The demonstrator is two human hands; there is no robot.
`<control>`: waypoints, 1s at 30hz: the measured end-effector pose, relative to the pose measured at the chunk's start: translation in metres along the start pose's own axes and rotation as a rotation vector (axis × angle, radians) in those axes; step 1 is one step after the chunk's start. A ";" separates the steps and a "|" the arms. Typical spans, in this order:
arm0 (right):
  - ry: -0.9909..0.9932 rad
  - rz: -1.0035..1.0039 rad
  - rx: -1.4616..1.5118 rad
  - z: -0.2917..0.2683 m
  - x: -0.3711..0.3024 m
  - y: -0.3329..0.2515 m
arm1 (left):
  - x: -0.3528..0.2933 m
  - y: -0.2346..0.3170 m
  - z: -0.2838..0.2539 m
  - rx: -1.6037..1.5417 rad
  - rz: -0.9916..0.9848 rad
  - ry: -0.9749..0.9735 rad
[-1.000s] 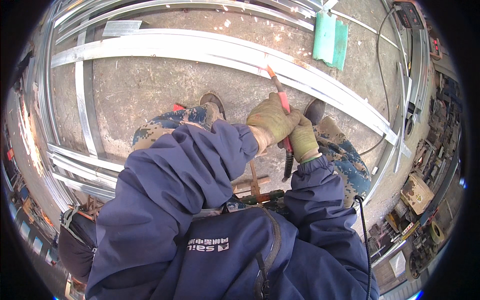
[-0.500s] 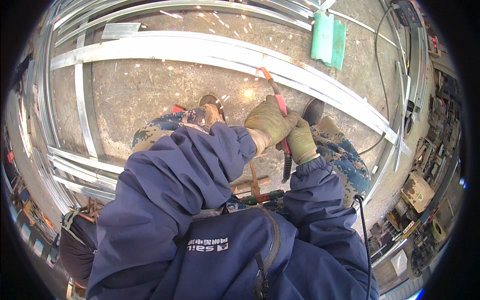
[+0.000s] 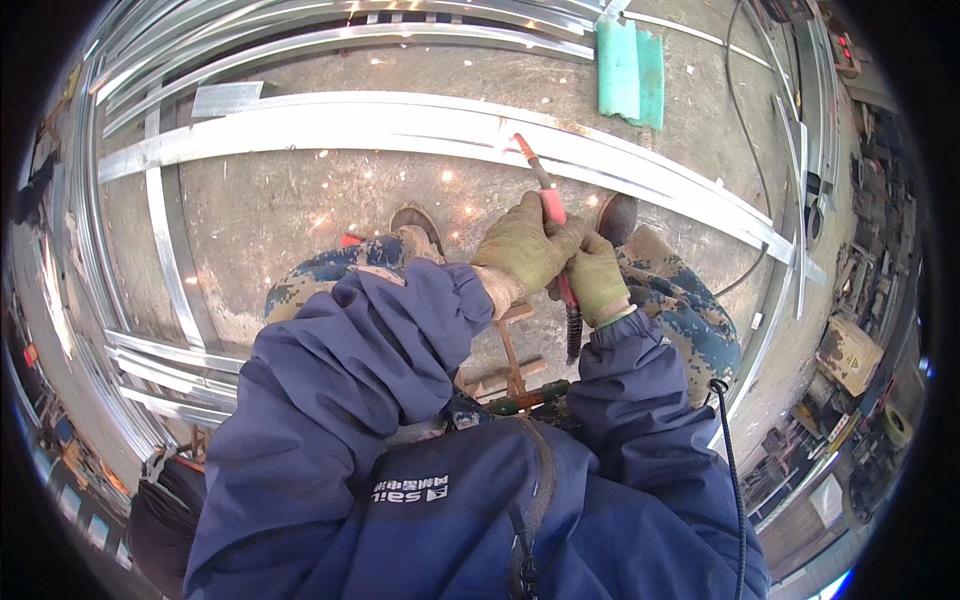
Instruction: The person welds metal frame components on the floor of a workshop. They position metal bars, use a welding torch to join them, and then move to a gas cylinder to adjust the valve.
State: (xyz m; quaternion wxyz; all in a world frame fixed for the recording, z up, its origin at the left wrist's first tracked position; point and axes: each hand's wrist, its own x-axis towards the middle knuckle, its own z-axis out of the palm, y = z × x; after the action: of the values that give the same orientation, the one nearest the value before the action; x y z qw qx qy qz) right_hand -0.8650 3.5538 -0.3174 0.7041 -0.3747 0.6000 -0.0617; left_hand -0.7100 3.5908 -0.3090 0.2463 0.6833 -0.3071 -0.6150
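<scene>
My two gloved hands are closed round the red handle of a welding torch [image 3: 553, 206]. My left hand [image 3: 528, 243], in a dull green glove, wraps the upper handle; my right hand [image 3: 597, 272], gloved alike, grips beside and slightly below it. The torch's orange-tipped neck points away from me at a long, shiny metal beam [image 3: 330, 122] lying crosswise ahead. A reddish glow shows on the beam just left of the tip. Whether the tip touches the metal cannot be made out. Below my hands a black ribbed cable sleeve [image 3: 573, 333] hangs from the handle.
Several long metal bars [image 3: 400, 34] run across the far side, and others [image 3: 170, 370] lie at the left. A green sheet [image 3: 630, 75] drapes over a far bar. A dark cable [image 3: 745, 120] trails at the right. My shoes [image 3: 617, 218] stand before the beam, with sparks on the floor.
The flying sparks at the far side have thinned, with small glowing specks now on the floor. A reddish glow has appeared beside the torch tip. The beam sits lower in view; both hands keep their grip.
</scene>
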 end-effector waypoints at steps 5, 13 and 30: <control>0.180 -0.116 -0.063 -0.010 -0.034 -0.034 | 0.008 -0.003 0.007 -0.099 0.229 0.049; 0.202 -0.274 0.044 -0.042 -0.079 -0.048 | 0.056 -0.034 0.019 0.662 0.593 0.133; 0.131 -0.463 0.143 -0.061 -0.077 -0.047 | 0.215 -0.051 0.045 1.467 0.788 0.400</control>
State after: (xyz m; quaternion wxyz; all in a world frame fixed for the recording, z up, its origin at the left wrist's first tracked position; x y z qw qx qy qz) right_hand -0.9236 3.5338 -0.2276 0.6553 -0.4467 0.5367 -0.2880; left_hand -0.7368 3.4720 -0.4988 -0.0130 0.6089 -0.7932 0.0018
